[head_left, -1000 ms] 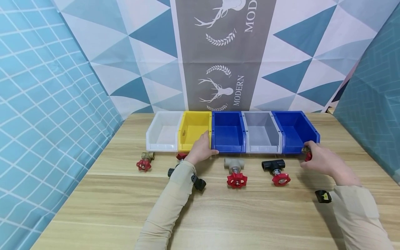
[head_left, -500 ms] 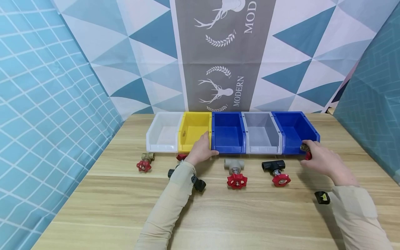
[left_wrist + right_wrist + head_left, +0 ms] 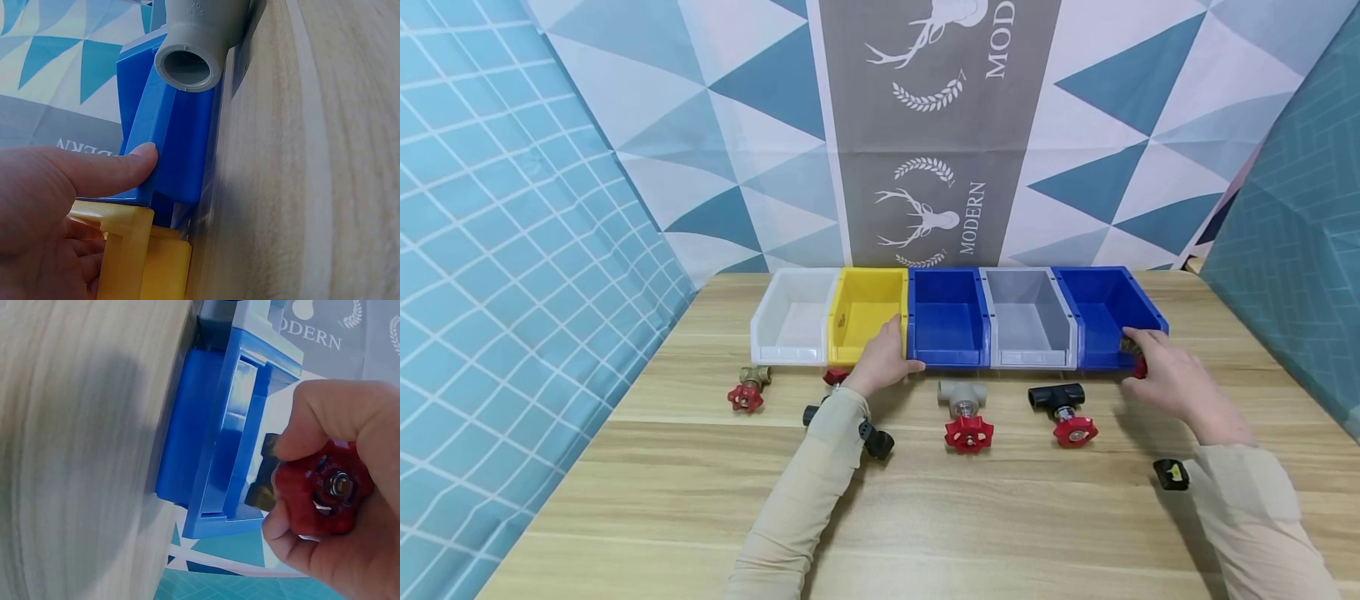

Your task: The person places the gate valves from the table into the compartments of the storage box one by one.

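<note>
My right hand (image 3: 1168, 375) grips a brass gate valve (image 3: 267, 478) by its red handwheel (image 3: 325, 487). It holds the valve at the front of the far-right blue bin (image 3: 1101, 321), the brass end toward the bin's opening. My left hand (image 3: 883, 358) is at the seam between the yellow bin (image 3: 868, 312) and the middle blue bin (image 3: 947, 321). In the left wrist view, its fingers curl behind the yellow bin's edge and its thumb lies on the blue bin's front. A grey tee valve (image 3: 966, 417) lies right of this hand.
A white bin (image 3: 793, 321) and a grey bin (image 3: 1030, 321) complete the row. In front lie another brass valve (image 3: 748, 389) and a black valve with red wheel (image 3: 1063, 414). My left forearm partly covers another black valve (image 3: 810, 413). Patterned cloth (image 3: 932, 125) hangs behind.
My right hand has moved slightly forward and left with the brass valve, further over the far-right blue bin's front edge. The left hand has stayed in place.
</note>
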`<state>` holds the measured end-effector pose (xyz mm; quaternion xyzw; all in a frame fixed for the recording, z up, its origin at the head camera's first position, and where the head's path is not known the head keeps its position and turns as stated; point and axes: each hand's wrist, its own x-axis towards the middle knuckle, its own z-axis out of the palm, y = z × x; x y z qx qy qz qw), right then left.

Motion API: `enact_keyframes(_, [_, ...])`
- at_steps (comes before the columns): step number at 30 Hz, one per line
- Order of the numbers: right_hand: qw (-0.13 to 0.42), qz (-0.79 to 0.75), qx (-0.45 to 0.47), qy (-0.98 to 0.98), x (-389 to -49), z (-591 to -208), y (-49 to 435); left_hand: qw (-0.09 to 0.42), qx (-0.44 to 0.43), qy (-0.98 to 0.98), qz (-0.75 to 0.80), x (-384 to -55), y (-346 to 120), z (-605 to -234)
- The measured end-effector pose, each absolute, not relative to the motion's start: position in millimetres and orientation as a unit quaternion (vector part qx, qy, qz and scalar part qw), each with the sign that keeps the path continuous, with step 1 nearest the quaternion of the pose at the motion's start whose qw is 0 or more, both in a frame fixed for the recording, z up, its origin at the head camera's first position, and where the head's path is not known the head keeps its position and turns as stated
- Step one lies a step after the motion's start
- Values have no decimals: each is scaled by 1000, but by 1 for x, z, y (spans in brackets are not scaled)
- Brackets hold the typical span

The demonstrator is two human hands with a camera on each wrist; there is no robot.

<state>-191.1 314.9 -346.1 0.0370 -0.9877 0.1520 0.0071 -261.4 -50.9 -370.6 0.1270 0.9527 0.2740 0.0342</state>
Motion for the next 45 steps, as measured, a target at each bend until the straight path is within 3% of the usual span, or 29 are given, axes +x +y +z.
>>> enact_keyframes(23, [72,148,54,-985,-197,-346,309,38,119,953,276,-264,-54,-371])
enact_keyframes(45, [16,124,44,-991,-215,-349,314,39,122,951,281,-263,-51,-371])
